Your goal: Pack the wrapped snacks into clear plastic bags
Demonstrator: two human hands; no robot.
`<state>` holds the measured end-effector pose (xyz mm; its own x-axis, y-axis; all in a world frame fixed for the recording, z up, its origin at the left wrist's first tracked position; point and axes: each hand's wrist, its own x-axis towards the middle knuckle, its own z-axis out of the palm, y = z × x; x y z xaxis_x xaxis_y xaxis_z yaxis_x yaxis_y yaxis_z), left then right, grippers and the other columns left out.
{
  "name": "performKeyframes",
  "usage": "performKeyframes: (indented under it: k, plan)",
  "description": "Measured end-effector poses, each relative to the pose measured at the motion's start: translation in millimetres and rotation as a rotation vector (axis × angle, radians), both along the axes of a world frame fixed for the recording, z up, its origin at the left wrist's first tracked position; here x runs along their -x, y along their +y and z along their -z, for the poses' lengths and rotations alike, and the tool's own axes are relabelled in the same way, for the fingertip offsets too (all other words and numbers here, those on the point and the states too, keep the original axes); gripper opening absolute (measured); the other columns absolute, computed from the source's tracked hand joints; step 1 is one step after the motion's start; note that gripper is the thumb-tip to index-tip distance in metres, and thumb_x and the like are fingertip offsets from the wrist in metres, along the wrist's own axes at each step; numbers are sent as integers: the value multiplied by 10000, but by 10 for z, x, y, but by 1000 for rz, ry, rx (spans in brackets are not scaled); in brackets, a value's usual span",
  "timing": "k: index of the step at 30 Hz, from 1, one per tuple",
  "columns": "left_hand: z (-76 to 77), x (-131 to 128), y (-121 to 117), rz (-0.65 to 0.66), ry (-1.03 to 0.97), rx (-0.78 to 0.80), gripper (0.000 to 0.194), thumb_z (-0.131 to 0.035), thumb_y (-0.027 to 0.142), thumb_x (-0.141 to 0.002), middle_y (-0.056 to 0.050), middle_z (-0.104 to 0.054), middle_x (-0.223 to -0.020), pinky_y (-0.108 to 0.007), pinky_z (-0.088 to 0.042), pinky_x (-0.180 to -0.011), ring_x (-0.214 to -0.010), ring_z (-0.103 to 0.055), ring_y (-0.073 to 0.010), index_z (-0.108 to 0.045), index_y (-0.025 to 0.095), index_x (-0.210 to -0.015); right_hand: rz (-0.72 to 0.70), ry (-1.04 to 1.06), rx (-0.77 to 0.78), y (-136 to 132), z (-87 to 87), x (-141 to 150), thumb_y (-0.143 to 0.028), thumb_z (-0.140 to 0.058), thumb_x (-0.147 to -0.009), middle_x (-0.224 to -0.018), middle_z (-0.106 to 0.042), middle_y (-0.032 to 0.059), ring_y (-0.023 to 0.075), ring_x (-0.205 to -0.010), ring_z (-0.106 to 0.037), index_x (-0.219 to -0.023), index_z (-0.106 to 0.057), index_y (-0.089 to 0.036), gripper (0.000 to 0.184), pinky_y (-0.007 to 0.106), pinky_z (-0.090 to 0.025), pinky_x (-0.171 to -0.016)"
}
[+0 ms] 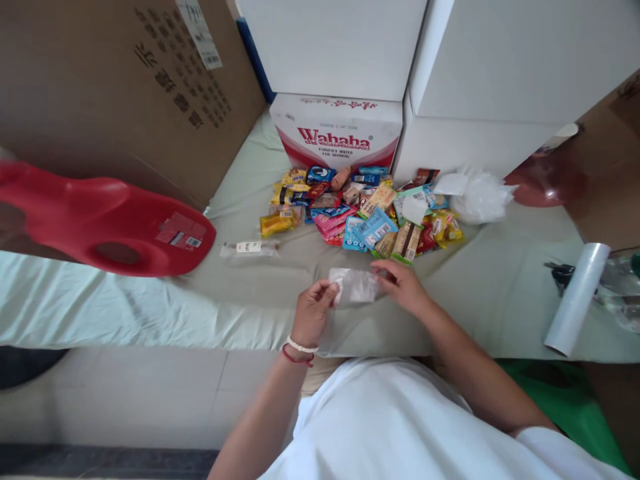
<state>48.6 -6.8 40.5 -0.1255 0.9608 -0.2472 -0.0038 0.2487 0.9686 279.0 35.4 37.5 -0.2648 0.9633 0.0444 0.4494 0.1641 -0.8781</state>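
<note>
A small clear plastic bag (354, 285) is stretched between my two hands, just above the cloth near its front edge. My left hand (313, 310) pinches the bag's left end between thumb and fingers. At the other end, my right hand (400, 285) has its thumb and fingertips closed on the bag's edge. Beyond the hands lies a heap of wrapped snacks (375, 230) in many colours. To the right of the heap sits a bunch of more clear plastic bags (480, 193). A slim clear packet with a white label (249, 248) lies apart on the left.
Behind the snacks stands a Wahaha carton (340, 133), with white boxes (500, 60) above and beside it. A red plastic jug (110, 220) and a large brown carton (125, 87) take up the left. A plastic film roll (577, 300) lies at the right edge.
</note>
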Motion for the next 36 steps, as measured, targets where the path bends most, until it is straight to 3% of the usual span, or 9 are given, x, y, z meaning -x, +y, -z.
performKeyframes:
  k: [4, 9, 11, 17, 20, 23, 26, 31, 36]
  plan:
    - [-144, -32, 9, -155, -323, 157, 513, -882, 577, -604, 98, -448, -570, -180, -258, -442, -454, -316, -23, -602, 165, -726, 265, 102, -20, -170, -154, -30, -424, -548, -979, -818, -652, 19, 173, -714, -564, -985, -705, -246, 238, 300, -464, -678]
    - [-170, -192, 12, -66, -527, 253, 539, -931, 514, -583, 106, -464, -580, -129, -224, -400, -418, -295, 19, -560, 154, -737, -55, 18, -173, -424, -228, 175, -478, -709, -888, -1119, -675, 83, 244, -996, -604, -1146, -692, -257, 340, 379, -488, -887]
    - [-154, -242, 34, 7, -616, 314, 541, -947, 479, -577, 111, -469, -574, -113, -225, -390, -409, -284, 23, -555, 159, -770, -119, 12, -180, -442, -166, 275, -441, -699, -908, -1089, -690, 89, 248, -1018, -602, -1105, -697, -233, 287, 385, -473, -907]
    - [-96, -272, 52, 32, -831, 352, 477, -939, 351, -642, 116, -466, -561, -120, -373, -463, -453, -403, -12, -561, 181, -878, -43, 151, 43, -424, 37, 356, -364, -594, -965, -782, -632, 13, 159, -741, -563, -890, -674, -210, 189, 277, -433, -702]
    - [-77, -251, 6, 41, -902, 338, 412, -913, 259, -680, 110, -464, -563, -129, -393, -494, -471, -428, -18, -574, 178, -900, 96, 256, 173, -444, 85, 353, -414, -655, -905, -763, -604, -6, 137, -673, -522, -963, -647, -209, 213, 248, -418, -628]
    - [-66, -229, -41, 80, -972, 328, 356, -885, 227, -717, 104, -444, -543, -134, -389, -505, -477, -416, -25, -596, 170, -918, 59, 339, 299, -455, 119, 375, -473, -735, -831, -782, -617, -12, 121, -634, -502, -1062, -650, -209, 360, 232, -398, -579]
    - [-48, -203, -58, 83, -1000, 316, 338, -882, 214, -723, 97, -445, -544, -135, -377, -508, -485, -397, -26, -617, 163, -926, 19, 434, 392, -439, 139, 402, -511, -730, -818, -752, -628, -9, 114, -619, -507, -965, -692, -195, 351, 232, -394, -576]
    - [8, -208, -88, 31, -985, 262, 351, -885, 347, -732, 65, -519, -618, -183, -430, -573, -566, -478, -58, -642, 178, -921, 198, 499, 437, -386, 107, 403, -513, -728, -783, -711, -646, -7, 115, -606, -517, -915, -725, -176, 362, 235, -401, -578]
    - [128, -323, -142, 78, -674, 232, 423, -926, 393, -645, 14, -649, -803, -216, -430, -625, -690, -544, -86, -695, 168, -918, 225, 425, 397, -387, 44, 377, -466, -711, -789, -737, -675, 0, 133, -630, -558, -945, -714, -189, 318, 239, -416, -586]
